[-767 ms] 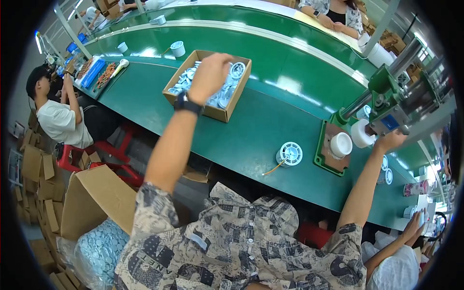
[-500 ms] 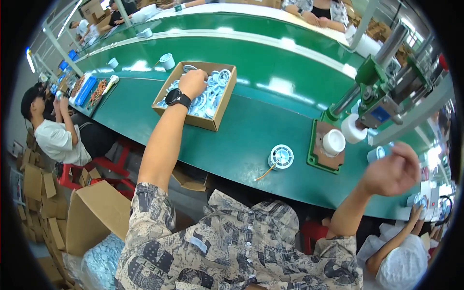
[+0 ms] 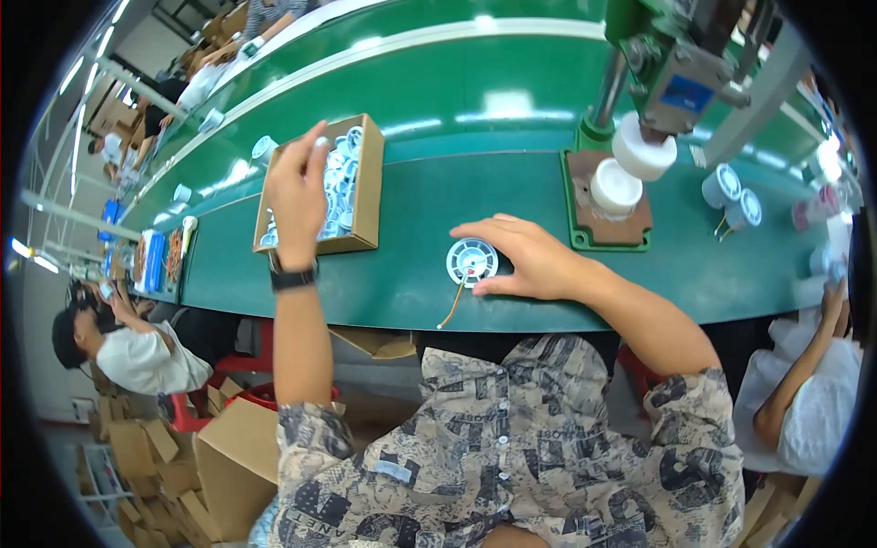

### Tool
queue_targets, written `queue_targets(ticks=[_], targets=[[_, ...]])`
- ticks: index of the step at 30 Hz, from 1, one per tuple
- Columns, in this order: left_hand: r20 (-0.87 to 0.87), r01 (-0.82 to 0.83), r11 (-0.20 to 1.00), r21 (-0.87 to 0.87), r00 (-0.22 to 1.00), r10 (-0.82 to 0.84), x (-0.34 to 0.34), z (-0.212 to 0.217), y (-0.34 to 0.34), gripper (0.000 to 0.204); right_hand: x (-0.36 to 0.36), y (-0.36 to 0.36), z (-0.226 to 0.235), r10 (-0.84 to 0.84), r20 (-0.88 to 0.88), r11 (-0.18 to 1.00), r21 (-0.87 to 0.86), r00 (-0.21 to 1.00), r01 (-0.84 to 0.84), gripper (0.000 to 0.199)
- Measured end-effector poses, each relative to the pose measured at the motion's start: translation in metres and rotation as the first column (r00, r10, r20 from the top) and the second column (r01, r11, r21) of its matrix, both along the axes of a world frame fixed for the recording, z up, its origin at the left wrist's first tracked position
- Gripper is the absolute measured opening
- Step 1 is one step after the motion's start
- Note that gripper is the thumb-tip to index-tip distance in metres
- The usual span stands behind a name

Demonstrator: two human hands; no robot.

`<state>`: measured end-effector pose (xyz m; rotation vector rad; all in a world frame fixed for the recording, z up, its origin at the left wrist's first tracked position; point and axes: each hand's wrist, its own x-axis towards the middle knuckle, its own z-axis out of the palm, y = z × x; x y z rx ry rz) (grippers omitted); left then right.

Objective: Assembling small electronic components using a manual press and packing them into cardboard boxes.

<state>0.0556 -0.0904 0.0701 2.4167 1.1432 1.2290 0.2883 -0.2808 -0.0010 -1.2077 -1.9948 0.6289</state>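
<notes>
The right hand (image 3: 534, 260) gripped a spoked housing (image 3: 472, 262) left of the press (image 3: 671, 114).
On the tabletop (image 3: 411, 201), its face pointed up, axis roughly upright, brown wire (image 3: 454, 306) trailing nearward, away from the press. Farther left, the left hand (image 3: 300, 192) was over a box (image 3: 367, 183); whether its grip held anything, I couldn't tell.

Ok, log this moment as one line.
left hand: over box of blue parts, grip unclear | right hand: around spool | spool: on bench, spoked face up, wire trailing | press: untouched
</notes>
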Motion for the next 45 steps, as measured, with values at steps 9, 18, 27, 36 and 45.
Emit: queue_targets(ticks=[9, 18, 27, 36, 45], targets=[[0.115, 0.306, 0.943, -0.127, 0.949, -0.293, 0.031, -0.066, -0.14, 0.024, -0.008, 0.002, -0.006, -0.008, -0.085, 1.0, -0.027, 0.996, 0.006, 0.076], [0.017, 0.418, 0.908, -0.011, 0.908, -0.418, 0.026, -0.077, -0.145, 0.028, -0.011, 0.0, -0.005, -0.032, -0.143, 0.993, -0.115, 0.989, 0.015, 0.085], [0.257, 0.449, 0.849, -0.278, 0.887, -0.385, 0.033, -0.066, -0.141, 0.027, -0.006, 0.001, -0.008, -0.032, -0.176, 0.996, -0.09, 0.984, 0.016, 0.081], [0.173, 0.464, 0.862, -0.202, 0.884, -0.435, 0.026, -0.076, -0.139, 0.026, -0.007, 0.003, 0.005, -0.06, -0.202, 0.997, -0.057, 0.978, 0.049, 0.07], [0.427, 0.545, 0.805, -0.236, 0.802, -0.417, 0.028, -0.089, -0.143, 0.024, -0.074, 0.182, 0.055, -0.493, 0.278, 0.818, 0.471, 0.825, 0.33, 0.013]])
